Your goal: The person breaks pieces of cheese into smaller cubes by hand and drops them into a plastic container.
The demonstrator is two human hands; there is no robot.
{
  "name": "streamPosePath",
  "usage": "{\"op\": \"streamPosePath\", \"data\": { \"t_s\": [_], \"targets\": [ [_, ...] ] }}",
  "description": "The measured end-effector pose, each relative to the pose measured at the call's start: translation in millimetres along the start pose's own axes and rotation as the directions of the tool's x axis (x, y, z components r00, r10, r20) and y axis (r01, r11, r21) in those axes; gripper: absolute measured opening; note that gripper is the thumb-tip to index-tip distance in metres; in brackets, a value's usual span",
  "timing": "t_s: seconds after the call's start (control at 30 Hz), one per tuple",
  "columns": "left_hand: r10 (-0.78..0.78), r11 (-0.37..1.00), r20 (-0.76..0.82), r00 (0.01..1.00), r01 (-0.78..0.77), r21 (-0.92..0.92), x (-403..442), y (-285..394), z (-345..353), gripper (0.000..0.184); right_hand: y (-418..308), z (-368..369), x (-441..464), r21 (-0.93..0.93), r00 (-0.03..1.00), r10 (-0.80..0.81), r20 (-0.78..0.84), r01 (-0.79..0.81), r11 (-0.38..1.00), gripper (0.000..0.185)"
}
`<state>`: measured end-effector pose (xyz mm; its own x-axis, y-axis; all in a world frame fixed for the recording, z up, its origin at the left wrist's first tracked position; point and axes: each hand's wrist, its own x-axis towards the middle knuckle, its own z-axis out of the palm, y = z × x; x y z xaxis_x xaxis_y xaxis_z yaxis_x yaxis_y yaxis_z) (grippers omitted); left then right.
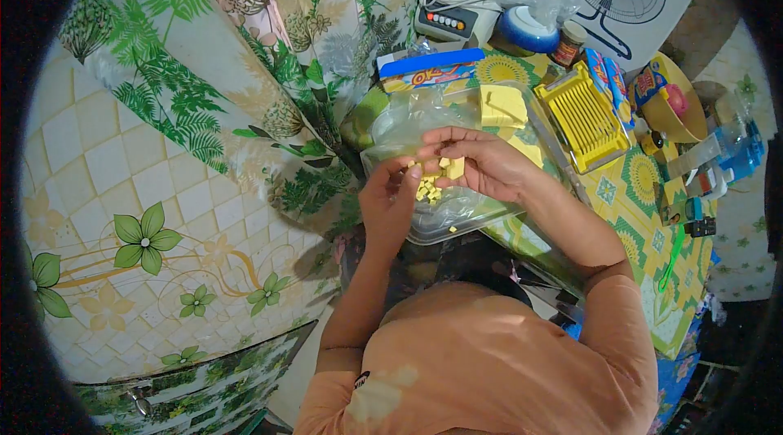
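My left hand point(387, 203) is closed, its thumb and fingertips pinched at a small yellow cheese-like cube point(413, 165). Beside it, my right hand point(489, 164) is turned partly palm up, with curled fingers holding a few yellow cheese-like pieces point(453, 167). Right below both hands lies a small heap of yellow cubes point(427, 190) on clear plastic. This is inside a clear plastic container point(424, 233), where one loose cube point(453, 229) sits near the front rim. A larger yellow block point(502, 105) stands at the container's far side, with flat yellow slices point(526, 147) nearer my right wrist.
A yellow slotted slicer point(583, 117) stands to the right of the container. Behind are a blue-and-yellow box point(431, 68), a blender base point(457, 15) and a blue-and-white round container point(528, 30). Rightward are a tan bowl point(681, 101), bottles point(738, 150) and a green utensil point(672, 258).
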<state>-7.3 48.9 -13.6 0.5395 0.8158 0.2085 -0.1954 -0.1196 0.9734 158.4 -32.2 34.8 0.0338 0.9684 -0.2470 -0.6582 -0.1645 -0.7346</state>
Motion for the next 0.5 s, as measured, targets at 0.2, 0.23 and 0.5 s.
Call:
{"op": "streamPosePath", "data": {
  "t_s": [0.2, 0.23, 0.5],
  "targets": [
    [0.084, 0.996, 0.014, 0.996, -0.085, 0.038, -1.5, 0.7, 0.4, 0.016, 4.2, -2.4, 1.5, 0.086, 1.0, -0.003, -0.008, 0.004, 0.996, 0.035],
    [0.097, 0.994, 0.019, 0.995, -0.098, 0.045, -1.0, -1.1, 0.1, 0.015, 4.6, -3.0, 1.7, 0.093, 1.0, -0.005, 0.002, 0.005, 0.996, 0.035],
    [0.131, 0.991, 0.034, 0.991, -0.132, 0.02, 0.8, -5.2, 2.3, 0.013, 6.9, 0.4, 3.2, 0.078, 0.998, -0.014, -0.061, 0.019, 0.997, 0.029]
  ]
}}
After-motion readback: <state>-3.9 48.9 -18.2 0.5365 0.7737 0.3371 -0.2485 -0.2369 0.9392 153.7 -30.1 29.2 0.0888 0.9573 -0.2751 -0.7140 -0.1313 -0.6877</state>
